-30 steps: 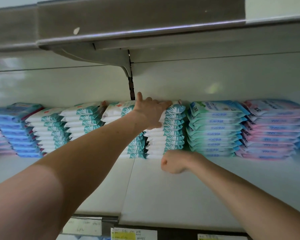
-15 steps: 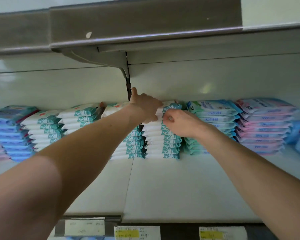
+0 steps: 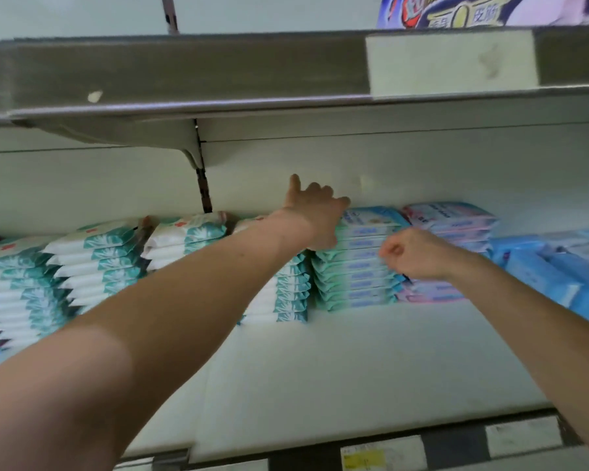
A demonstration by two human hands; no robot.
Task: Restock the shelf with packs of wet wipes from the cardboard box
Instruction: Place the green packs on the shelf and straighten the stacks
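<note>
- Evidently the packs of wet wipes already lie flat in stacks along the back of the shelf [image 3: 320,375]; the teal-and-white stack [image 3: 288,295] stands mid-row, close against its neighbours; the cardboard box is out of view.
- The left hand [image 3: 312,214] rests palm-down on top of that stack, fingers straight and spread, thumb raised; it grips nothing; it probably presses the top packs flat so the pile sits square and does not slide forward.
- The right hand [image 3: 413,254] hangs before the green stack [image 3: 354,270], fingers curled into a loose fist; no pack shows in it; whether the knuckles touch the pack fronts I cannot tell.
- The pink stack [image 3: 451,219] stands just beside the green one; blue packs [image 3: 551,270] lie further right, on a slant.
- The upper shelf [image 3: 184,73] sits close overhead, which probably limits how tall a stack can go; a price label [image 3: 364,458] marks the front rail.
</note>
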